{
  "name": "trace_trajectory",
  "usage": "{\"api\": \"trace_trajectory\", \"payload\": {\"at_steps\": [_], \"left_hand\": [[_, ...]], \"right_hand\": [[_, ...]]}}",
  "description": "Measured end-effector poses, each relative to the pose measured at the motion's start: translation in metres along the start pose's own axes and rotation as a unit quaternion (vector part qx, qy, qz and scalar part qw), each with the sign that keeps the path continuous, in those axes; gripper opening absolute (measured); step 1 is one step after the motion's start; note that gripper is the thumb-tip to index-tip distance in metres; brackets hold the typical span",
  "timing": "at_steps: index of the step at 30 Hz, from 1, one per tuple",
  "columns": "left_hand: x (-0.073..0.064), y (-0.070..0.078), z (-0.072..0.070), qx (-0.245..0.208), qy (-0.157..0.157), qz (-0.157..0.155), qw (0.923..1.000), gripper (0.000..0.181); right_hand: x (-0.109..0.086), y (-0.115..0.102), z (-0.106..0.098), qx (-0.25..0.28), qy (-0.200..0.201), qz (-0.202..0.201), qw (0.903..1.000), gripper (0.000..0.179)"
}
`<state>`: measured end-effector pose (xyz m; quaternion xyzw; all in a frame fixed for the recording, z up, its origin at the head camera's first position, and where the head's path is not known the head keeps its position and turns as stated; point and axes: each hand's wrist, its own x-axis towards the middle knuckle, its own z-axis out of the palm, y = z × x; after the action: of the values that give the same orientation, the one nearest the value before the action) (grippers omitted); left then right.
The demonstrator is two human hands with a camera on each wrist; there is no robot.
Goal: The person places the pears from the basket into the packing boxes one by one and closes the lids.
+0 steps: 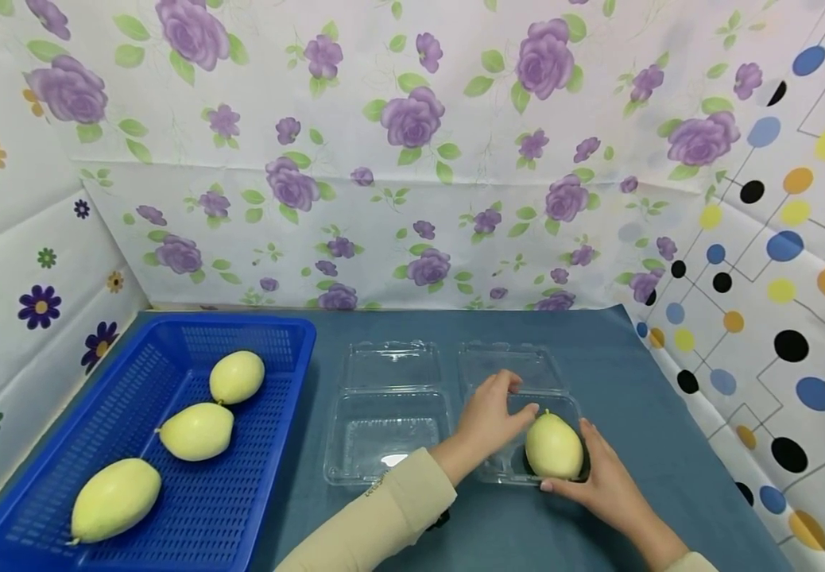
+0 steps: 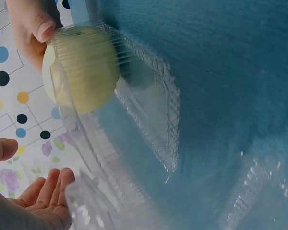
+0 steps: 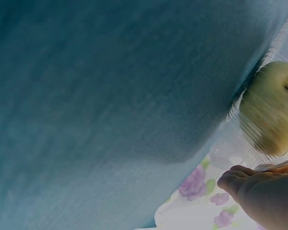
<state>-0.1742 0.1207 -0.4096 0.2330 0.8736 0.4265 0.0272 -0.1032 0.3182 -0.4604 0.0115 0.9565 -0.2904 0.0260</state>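
Observation:
A pale yellow melon [image 1: 554,446] stands stem-up in the right part of a clear plastic clamshell container [image 1: 505,465], whose lid lies folded back. My right hand [image 1: 609,481] holds the container's near right corner, thumb at the front rim and fingers along the right side. In the left wrist view, that thumb [image 2: 45,29] lies against the rim beside the melon. My left hand [image 1: 491,417] hovers over the container, left of the melon, thumb and fingers apart with nothing between them. The right wrist view shows the melon [image 3: 271,112] through the ribbed plastic wall.
A second open clamshell container [image 1: 387,437] lies to the left on the blue cloth [image 1: 641,381]. Farther left is a blue plastic basket [image 1: 291,413] with three melons [image 1: 198,433] in it. Patterned sheets [image 1: 355,238] rise behind and on both sides.

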Motion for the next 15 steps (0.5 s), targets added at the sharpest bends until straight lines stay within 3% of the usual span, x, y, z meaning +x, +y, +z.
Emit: {"api": "trace_trajectory", "payload": {"at_steps": [15], "left_hand": [[-0.002,0.001,-0.012,0.004,-0.008,0.028,0.9996,0.029]], "right_hand": [[0.0,0.0,0.0,0.004,-0.001,-0.001,1.0,0.121]]}}
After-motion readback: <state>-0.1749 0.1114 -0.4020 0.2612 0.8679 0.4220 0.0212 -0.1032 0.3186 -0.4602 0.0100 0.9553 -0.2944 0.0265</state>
